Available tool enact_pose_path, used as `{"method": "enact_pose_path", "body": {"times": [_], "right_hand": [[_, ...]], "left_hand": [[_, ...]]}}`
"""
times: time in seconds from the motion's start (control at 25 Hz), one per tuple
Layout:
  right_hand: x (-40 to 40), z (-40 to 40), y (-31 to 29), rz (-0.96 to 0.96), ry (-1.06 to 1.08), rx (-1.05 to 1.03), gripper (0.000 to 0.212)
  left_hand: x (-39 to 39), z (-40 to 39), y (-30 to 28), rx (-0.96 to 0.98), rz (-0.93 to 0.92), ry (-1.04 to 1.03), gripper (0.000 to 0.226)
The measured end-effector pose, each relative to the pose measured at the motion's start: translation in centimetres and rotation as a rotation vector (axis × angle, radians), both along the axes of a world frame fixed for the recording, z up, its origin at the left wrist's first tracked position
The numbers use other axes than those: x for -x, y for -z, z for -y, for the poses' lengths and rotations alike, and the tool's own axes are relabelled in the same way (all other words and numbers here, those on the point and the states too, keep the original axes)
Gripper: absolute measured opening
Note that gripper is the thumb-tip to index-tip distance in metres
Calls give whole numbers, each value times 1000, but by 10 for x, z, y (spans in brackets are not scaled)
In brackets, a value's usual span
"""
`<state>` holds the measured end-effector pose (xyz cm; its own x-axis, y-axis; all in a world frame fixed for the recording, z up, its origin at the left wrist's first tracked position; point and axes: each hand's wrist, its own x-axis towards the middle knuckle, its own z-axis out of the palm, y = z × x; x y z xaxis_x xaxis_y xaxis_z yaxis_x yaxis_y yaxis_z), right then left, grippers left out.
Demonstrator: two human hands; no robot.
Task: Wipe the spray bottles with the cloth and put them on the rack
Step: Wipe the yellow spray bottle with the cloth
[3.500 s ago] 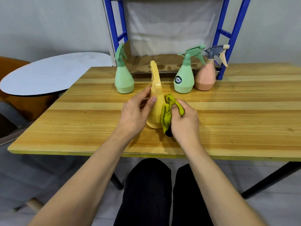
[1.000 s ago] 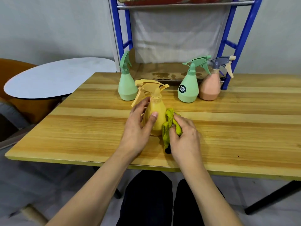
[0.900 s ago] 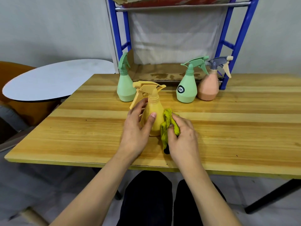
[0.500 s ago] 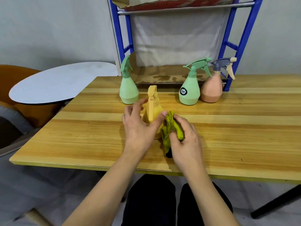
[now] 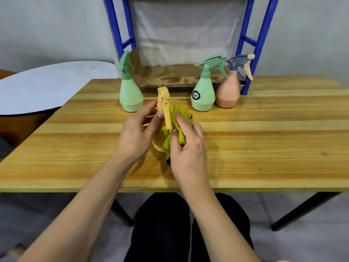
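Cloth (image 5: pixel 179 127) now climbed, hiding yellow bottle's (image 5: pixel 164 103) body.

Both forearms forward, left grip (image 5: pixel 138 133) and right grip (image 5: pixel 186 146) curled, close together.

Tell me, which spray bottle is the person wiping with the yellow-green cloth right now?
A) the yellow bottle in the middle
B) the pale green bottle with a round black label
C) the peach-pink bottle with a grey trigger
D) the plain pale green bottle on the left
A: the right hand presses the crumpled yellow-green cloth against the yellow plastic spray bottle, which the left hand steadies; the other three bottles stand untouched behind.
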<state>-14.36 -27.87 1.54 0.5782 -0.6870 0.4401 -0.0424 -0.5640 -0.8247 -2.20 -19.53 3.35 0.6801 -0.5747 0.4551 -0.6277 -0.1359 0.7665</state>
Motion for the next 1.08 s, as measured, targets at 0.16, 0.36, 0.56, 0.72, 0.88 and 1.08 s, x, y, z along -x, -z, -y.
{"method": "enact_pose_path", "body": {"times": [0.16, 0.36, 0.56, 0.72, 0.88, 1.08], "right_hand": [[12, -8, -2, -135, 41, -122, 45], [2, -11, 3, -28, 60, -59, 48], [10, -6, 10, -172, 57, -94, 49], [11, -6, 19, -78, 61, -76, 47], [11, -6, 7, 37, 10, -146, 43], [9, -4, 9, -74, -35, -75, 47]], "left_hand": [[6, 0, 0, -20, 16, -67, 59], [10, 9, 4, 6, 53, -183, 46], [19, 10, 3, 3, 81, -297, 45], [18, 8, -10, -171, 50, -347, 46], [17, -8, -12, -217, 18, -86, 36], [18, -6, -8, -164, 108, -135, 28]]}}
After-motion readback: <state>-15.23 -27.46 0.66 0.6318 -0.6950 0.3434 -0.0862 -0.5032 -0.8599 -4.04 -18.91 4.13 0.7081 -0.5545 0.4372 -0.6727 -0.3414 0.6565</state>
